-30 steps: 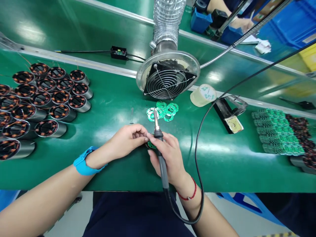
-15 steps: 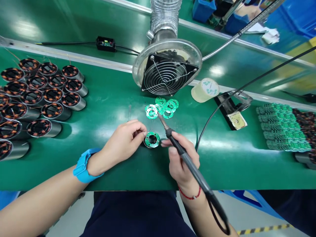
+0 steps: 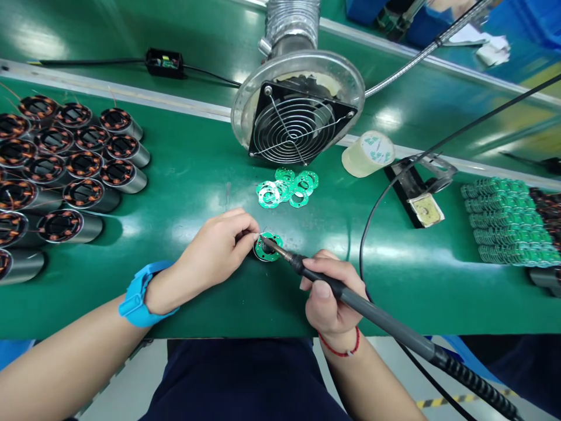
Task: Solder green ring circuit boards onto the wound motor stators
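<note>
The left hand (image 3: 217,248) hid its fingertips, pinched together beside the ring board (image 3: 268,246) on the desk (image 3: 197,175). The right hand (image 3: 331,298) had fingers clamped on the iron (image 3: 350,298), its tip touching the board.

A green-matted workbench (image 3: 188,175) carried grey cylindrical copper-wound stators (image 3: 65,169) at the frame's left, loose green ring-shaped circuit boards (image 3: 287,188) at centre, a roll of clear tape (image 3: 367,153) upper right, and stacked green boards (image 3: 508,219) far right.
</note>
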The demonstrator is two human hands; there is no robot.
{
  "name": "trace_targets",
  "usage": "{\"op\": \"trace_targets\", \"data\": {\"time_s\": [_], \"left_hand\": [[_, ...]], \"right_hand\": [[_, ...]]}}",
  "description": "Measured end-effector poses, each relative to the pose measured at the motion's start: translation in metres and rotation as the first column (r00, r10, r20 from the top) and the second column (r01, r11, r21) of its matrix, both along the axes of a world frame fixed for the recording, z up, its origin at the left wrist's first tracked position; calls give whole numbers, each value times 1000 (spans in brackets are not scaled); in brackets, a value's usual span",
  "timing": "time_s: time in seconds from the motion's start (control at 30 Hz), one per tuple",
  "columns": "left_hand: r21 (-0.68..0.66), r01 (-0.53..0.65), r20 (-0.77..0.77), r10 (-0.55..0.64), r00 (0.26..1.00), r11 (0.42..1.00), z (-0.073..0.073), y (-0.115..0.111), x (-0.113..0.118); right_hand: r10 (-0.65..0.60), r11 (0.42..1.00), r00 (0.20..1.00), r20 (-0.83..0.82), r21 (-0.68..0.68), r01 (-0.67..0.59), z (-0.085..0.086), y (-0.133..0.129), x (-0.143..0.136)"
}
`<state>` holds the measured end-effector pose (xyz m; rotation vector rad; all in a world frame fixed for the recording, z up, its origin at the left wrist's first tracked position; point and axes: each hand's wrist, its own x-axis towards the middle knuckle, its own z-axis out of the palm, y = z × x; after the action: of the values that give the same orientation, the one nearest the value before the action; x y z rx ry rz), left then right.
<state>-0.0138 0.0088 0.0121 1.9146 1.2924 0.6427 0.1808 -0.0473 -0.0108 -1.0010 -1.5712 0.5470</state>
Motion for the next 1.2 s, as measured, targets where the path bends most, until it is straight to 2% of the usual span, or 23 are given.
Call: {"op": "trace_targets", "data": {"time_s": [0.2, 0.3, 0.37, 0.43, 0.5, 0.6, 0.67, 0.77, 0.83, 0.9, 1.0, 1.1, 1.2], "left_hand": [[26, 11, -31, -11, 999, 1000, 1, 0, 0], [52, 27, -41, -25, 999, 998, 0, 1, 0], [64, 36, -46, -33, 998, 997, 0, 1, 0], [53, 44, -46, -41, 998, 998, -1, 0, -1], [9, 32, -46, -31, 998, 999, 0, -1, -2], [-135, -11, -95, -2, 996, 991, 1, -7, -3], [-211, 26, -175, -64, 982, 977, 1, -12, -3], [-181, 124, -284, -173, 943, 976, -2, -17, -3], [-128, 141, -298, -173, 939, 982, -3, -17, -5], [-93, 122, -241, -141, 960, 988, -3, -15, -8], [-91, 58, -52, -62, 997, 994, -1, -9, -11], [-215, 26, 134, 3, 991, 976, 0, -6, -9], [-372, 33, 224, 55, 973, 928, -3, -5, -7]], "right_hand": [[-47, 998, 999, 3, 44, 47, -2, 0, -1], [-40, 999, 995, 89, -14, 41, 1, 6, -6], [67, 994, 969, 239, -98, -44, 4, 11, -9], [215, 972, 900, 379, -175, -158, 7, 15, -11], [293, 952, 846, 445, -215, -216, 7, 17, -12], [250, 962, 845, 473, -217, -164, 4, 19, -10], [199, 973, 855, 479, -199, -115, 2, 18, -8], [190, 972, 875, 445, -210, -104, -1, 18, -5], [193, 969, 887, 419, -224, -105, -3, 18, -5], [183, 972, 889, 419, -211, -100, -4, 18, -5], [183, 977, 877, 445, -184, -111, -5, 19, -7], [205, 976, 849, 486, -167, -141, -2, 19, -10], [208, 978, 836, 508, -96, -185, 3, 17, -12]]}}
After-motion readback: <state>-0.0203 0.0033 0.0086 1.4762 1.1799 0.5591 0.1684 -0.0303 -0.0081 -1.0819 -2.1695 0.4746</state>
